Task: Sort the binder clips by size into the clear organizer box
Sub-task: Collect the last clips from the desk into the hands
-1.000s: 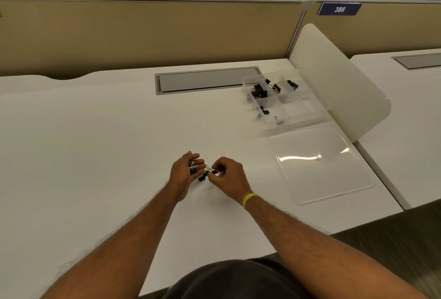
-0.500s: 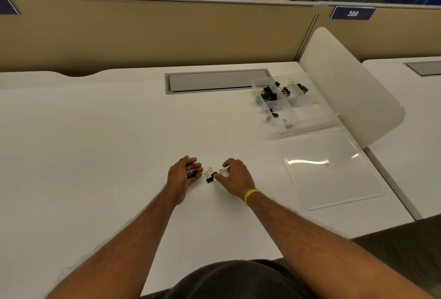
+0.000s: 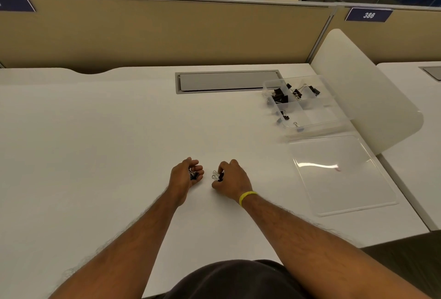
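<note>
My left hand (image 3: 185, 177) lies on the white desk with its fingers curled round a few small black binder clips (image 3: 193, 174) cupped in the palm. A hand's width to the right, my right hand (image 3: 232, 180) pinches a small black binder clip (image 3: 217, 176) with silver handles at the desk surface. The clear organizer box (image 3: 310, 117) stands at the far right of the desk. Its back compartments hold larger black clips (image 3: 280, 97), and its front left ones hold small clips (image 3: 285, 116).
The box's clear lid (image 3: 338, 172) lies flat on the desk in front of the box. A grey cable hatch (image 3: 226, 81) is set into the desk at the back. A white curved divider (image 3: 362, 88) stands right of the box, a tan partition behind.
My hands have drawn apart. The right hand set down on the desk beside a clip and now pinches it. The left hand kept its clips.
</note>
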`<state>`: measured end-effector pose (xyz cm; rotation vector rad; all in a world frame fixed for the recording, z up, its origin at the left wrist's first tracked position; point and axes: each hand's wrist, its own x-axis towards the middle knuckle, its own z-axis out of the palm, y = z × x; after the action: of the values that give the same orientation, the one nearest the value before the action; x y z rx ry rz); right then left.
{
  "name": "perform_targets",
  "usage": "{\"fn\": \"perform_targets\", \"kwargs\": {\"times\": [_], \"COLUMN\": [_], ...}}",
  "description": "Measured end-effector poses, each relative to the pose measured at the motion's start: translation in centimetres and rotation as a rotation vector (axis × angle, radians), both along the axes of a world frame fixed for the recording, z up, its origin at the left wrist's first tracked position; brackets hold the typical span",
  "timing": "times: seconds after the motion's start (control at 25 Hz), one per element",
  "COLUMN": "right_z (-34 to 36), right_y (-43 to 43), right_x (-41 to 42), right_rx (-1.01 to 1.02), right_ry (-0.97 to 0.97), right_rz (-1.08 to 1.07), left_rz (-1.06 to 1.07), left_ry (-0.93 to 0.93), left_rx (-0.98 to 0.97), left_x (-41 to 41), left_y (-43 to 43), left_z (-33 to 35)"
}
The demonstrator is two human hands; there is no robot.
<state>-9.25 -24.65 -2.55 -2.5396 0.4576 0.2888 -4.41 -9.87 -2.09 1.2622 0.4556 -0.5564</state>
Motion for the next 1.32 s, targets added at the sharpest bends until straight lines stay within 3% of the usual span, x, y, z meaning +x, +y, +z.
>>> {"fn": "perform_targets", "kwargs": {"times": [0.56,0.92,1.08,1.32], "right_z": [0.1,0.9,2.1,1.6], "right_y": [-0.7,-1.4,-0.3,-0.6], "right_x": [-0.2,-0.4,0.0,0.0], "right_rx": [0.176,0.442,0.614,0.45], "right_ry": [-0.146,-0.264,-0.318,-0.317], "right_rz": [-0.083,-0.253,-0.126,-0.097], "left_rz": [-0.029,-0.033,-0.07,0.035], "left_ry": [0.018,0.034,0.006,0.075], "left_rx": [-0.015,-0.033,-0.027,-0.128], "left_x": [-0.1,-0.5,-1.0,-1.1], "left_y": [-1.3,-1.9,-2.3,-2.0], "left_z": [0.1,0.4,0.5,0.6]}}
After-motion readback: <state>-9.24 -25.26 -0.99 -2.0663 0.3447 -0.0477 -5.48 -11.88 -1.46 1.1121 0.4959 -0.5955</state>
